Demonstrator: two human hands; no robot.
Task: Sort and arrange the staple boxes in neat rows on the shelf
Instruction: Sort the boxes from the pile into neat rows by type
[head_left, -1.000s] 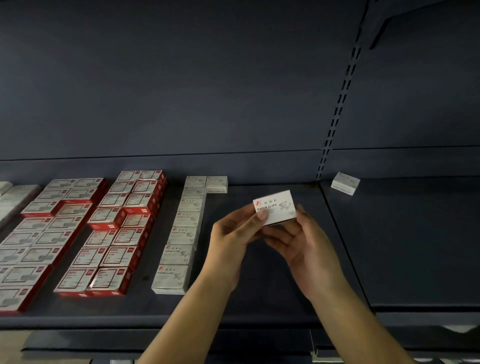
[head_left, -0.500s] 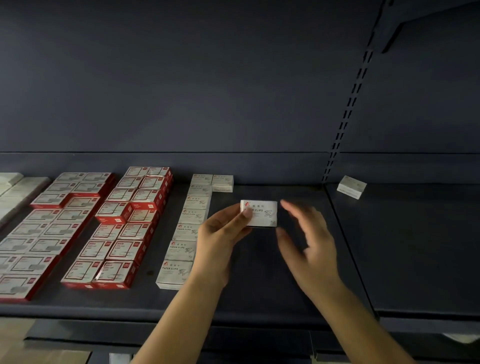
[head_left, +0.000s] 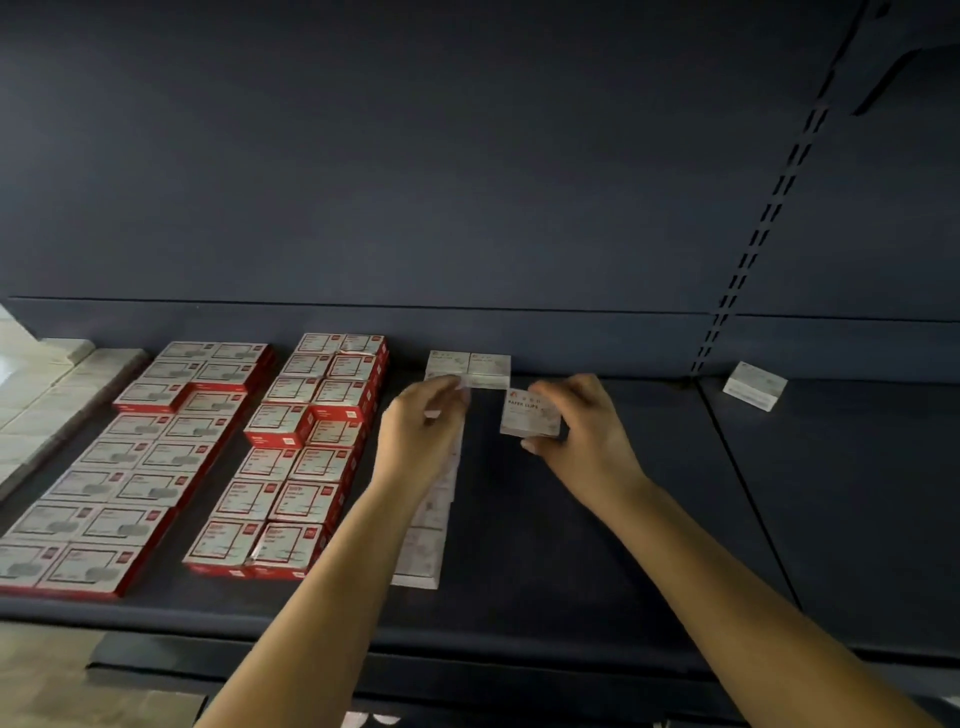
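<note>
Near the far end of the white column (head_left: 441, 467), a white box (head_left: 530, 413) is pinched by the right hand (head_left: 582, 431), while the blurred left hand (head_left: 421, 431), seemingly loosely curled and empty, could knock neighbouring boxes askew.

— Can any print be read on the shelf goods?

— Only one line: "PAPER CLIPS", in dark capitals, is seen on the top face of the small white box (head_left: 530, 413) held by the right hand (head_left: 582, 431). A small red logo mark is set above the words, with a few characters beside it – too blurred to be made out.

— And the red-edged boxes (head_left: 291, 447) in rows at the left?

— Framed label panels and small red corner marks are shown on their lids, but no word or number can be read. The same is said of the lone white box (head_left: 754, 385) at the far right.
</note>
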